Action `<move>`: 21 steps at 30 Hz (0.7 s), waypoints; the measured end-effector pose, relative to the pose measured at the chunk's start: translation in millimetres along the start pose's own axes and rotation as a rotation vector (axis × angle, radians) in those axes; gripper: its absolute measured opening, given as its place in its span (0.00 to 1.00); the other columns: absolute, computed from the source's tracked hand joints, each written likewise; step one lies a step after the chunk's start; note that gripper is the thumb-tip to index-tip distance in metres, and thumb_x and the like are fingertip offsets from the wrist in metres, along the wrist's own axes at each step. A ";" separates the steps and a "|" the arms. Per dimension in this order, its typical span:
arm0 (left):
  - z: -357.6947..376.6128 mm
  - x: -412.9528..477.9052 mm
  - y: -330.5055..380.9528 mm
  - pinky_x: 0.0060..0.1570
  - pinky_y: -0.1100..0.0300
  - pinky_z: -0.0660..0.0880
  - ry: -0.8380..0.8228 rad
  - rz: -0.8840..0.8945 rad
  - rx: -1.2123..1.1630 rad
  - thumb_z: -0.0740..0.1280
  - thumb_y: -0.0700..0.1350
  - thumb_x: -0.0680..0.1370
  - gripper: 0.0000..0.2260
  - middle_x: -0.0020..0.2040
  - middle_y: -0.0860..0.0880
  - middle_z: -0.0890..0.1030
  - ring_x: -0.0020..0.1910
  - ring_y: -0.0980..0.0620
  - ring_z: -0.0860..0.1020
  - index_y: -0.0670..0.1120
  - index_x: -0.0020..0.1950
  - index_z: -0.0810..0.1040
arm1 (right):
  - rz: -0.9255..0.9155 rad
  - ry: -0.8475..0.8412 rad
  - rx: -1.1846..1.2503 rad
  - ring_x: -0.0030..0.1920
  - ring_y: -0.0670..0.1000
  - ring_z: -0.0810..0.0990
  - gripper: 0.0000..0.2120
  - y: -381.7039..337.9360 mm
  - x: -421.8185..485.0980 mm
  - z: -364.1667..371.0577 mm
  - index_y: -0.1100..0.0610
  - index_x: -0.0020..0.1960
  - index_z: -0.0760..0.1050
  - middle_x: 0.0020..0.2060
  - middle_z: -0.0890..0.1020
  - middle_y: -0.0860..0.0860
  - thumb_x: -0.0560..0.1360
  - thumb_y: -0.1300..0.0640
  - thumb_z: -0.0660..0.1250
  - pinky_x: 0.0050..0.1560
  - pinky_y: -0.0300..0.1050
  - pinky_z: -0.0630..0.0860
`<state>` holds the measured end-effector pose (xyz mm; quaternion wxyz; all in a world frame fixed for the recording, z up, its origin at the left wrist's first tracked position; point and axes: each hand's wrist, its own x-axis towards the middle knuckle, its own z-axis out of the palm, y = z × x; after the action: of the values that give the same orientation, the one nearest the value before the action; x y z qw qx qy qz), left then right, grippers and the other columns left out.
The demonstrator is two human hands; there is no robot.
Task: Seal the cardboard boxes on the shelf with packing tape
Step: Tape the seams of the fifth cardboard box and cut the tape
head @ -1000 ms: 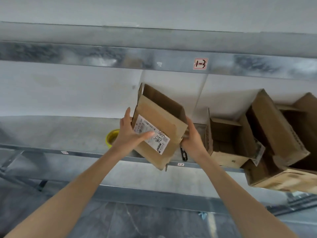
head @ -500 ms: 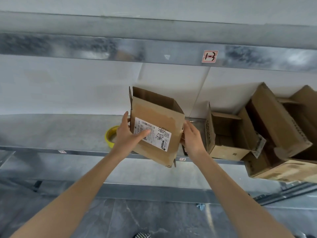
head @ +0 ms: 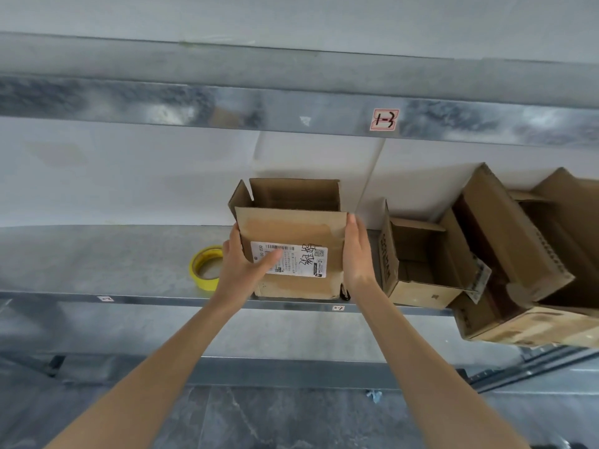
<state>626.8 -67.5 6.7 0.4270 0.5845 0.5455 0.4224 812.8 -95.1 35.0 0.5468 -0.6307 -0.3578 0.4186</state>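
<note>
The left hand (head: 241,270) clasps the near left corner of the cardboard box (head: 291,228). Its thumb lies across the front face onto the white shipping label (head: 298,264), and its fingers reach round the left side. The right hand (head: 356,254) is flat against the box's right side, fingers straight and pointing up, the palm pressing inward. Between the two hands, the box stands upright on the metal shelf (head: 97,254), at its front edge.

The box's opening faces up and its four top flaps stand raised and unsealed. The labelled face is turned toward the person. The box's longer side runs left to right, along the shelf edge. The label's long side runs the same way, while its handwriting is turned sideways.

Just left of the left hand, a yellow roll of tape (head: 202,268) lies on the shelf, close to the box. At the box's lower right corner, under the right wrist, is a small dark object (head: 345,291) too unclear to identify.

To the right of the right hand sits a smaller open box (head: 418,286). Beyond it are larger open boxes (head: 505,234), tilted and overlapping. Above the grip, the upper shelf beam carries a red-edged tag (head: 384,119).
</note>
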 end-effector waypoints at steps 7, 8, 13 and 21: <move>-10.8 -13.2 -4.9 0.50 0.63 0.79 0.029 0.067 -0.014 0.70 0.59 0.67 0.35 0.62 0.54 0.74 0.61 0.53 0.75 0.53 0.70 0.62 | -0.212 0.045 -0.041 0.62 0.44 0.74 0.17 9.2 -10.8 0.8 0.47 0.69 0.68 0.62 0.76 0.44 0.83 0.52 0.52 0.65 0.44 0.71; -12.0 -13.7 -3.6 0.49 0.64 0.78 0.046 0.076 -0.015 0.70 0.58 0.69 0.32 0.62 0.55 0.74 0.61 0.54 0.74 0.54 0.70 0.62 | -0.219 0.044 -0.035 0.63 0.45 0.73 0.17 9.6 -12.4 0.2 0.46 0.69 0.69 0.63 0.76 0.44 0.83 0.53 0.52 0.67 0.47 0.70; -20.1 -8.0 8.1 0.46 0.70 0.76 0.082 0.087 -0.059 0.68 0.52 0.76 0.23 0.57 0.61 0.75 0.56 0.62 0.75 0.56 0.69 0.64 | -0.189 -0.026 -0.003 0.64 0.45 0.72 0.18 11.1 -18.5 -3.4 0.40 0.66 0.70 0.64 0.74 0.42 0.82 0.56 0.50 0.69 0.53 0.68; -22.3 7.1 8.8 0.51 0.57 0.74 0.079 0.046 0.043 0.61 0.53 0.79 0.05 0.58 0.49 0.73 0.54 0.53 0.76 0.56 0.48 0.76 | -0.224 -0.058 -0.198 0.63 0.45 0.71 0.08 5.3 -11.7 -2.0 0.44 0.49 0.79 0.65 0.68 0.42 0.77 0.44 0.62 0.66 0.52 0.70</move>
<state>608.2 -59.9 21.7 0.3828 0.5886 0.5573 0.4432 810.0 -107.3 31.6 0.5148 -0.6253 -0.4810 0.3356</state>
